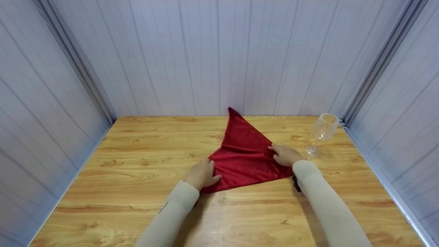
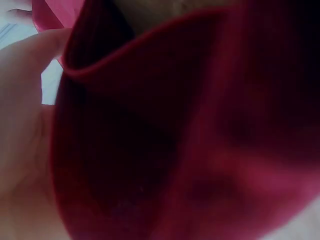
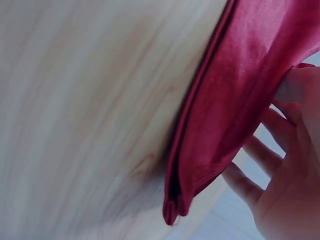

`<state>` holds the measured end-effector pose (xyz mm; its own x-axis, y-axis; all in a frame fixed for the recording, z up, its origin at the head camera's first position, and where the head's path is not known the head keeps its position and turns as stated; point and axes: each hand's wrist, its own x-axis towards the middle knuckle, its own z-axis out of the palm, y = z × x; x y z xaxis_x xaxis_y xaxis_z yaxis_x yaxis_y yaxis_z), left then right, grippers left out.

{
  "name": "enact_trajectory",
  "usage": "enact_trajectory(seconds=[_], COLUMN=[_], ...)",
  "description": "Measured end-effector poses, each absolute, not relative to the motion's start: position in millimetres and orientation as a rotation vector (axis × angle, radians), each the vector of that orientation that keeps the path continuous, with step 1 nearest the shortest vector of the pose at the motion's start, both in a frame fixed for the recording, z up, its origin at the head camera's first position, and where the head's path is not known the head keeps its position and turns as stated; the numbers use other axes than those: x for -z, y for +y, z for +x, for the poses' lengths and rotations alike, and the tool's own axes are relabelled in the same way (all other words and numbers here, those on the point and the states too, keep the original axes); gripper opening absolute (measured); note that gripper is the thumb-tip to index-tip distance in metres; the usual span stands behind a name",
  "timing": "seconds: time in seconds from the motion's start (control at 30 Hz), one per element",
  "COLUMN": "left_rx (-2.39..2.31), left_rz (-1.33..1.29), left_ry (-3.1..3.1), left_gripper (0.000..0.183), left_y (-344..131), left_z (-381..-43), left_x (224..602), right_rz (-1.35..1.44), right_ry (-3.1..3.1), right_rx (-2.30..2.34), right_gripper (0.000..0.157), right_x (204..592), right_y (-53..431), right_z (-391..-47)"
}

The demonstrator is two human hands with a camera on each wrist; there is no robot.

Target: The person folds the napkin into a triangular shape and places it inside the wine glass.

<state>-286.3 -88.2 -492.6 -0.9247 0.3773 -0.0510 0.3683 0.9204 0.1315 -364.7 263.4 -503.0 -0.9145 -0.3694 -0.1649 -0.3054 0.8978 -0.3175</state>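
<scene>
A dark red velvety cloth is stretched between the two hands, its narrow far corner reaching the back wall. My left hand pinches its left edge near the front corner; in the left wrist view the cloth fills most of the picture, with the thumb at its edge. On the opposite side my right hand pinches the right edge, the other fingers spread beneath. Seen from the right wrist, the cloth hangs in folded layers, and its lower corner dangles over the wood.
A clear stemmed wine glass stands upright just beyond the right hand, near the back right corner. The wooden table is bounded by pale panel walls at the back and both sides.
</scene>
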Motion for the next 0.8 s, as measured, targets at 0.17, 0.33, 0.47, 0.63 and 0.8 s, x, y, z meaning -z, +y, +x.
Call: enact_trajectory(seconds=[0.17,0.33,0.47,0.63,0.8], left_rx=[-0.187,-0.166,-0.137,-0.133,-0.138], left_rz=[0.597,0.624,0.615,0.597,0.601], left_ry=[3.027,3.062,3.068,3.066,3.07], left_gripper=[0.049,0.045,0.048,0.049,0.048], left_y=[-87.4,-86.6,-85.6,-85.5,-85.9], left_z=[-286.0,-285.4,-284.7,-284.6,-285.2], left_x=[493.1,493.7,492.5,491.5,492.0], right_rz=[-0.489,-0.455,-0.47,-0.462,-0.459], right_ry=[2.859,2.882,2.911,2.907,2.903], right_rx=[0.341,0.22,0.108,0.047,0.036], right_gripper=[0.051,0.05,0.05,0.051,0.049], right_x=[499.8,496.2,492.1,486.7,482.4], right_y=[263.0,262.0,260.7,260.2,259.7], right_z=[-362.7,-360.0,-357.5,-353.8,-352.3])
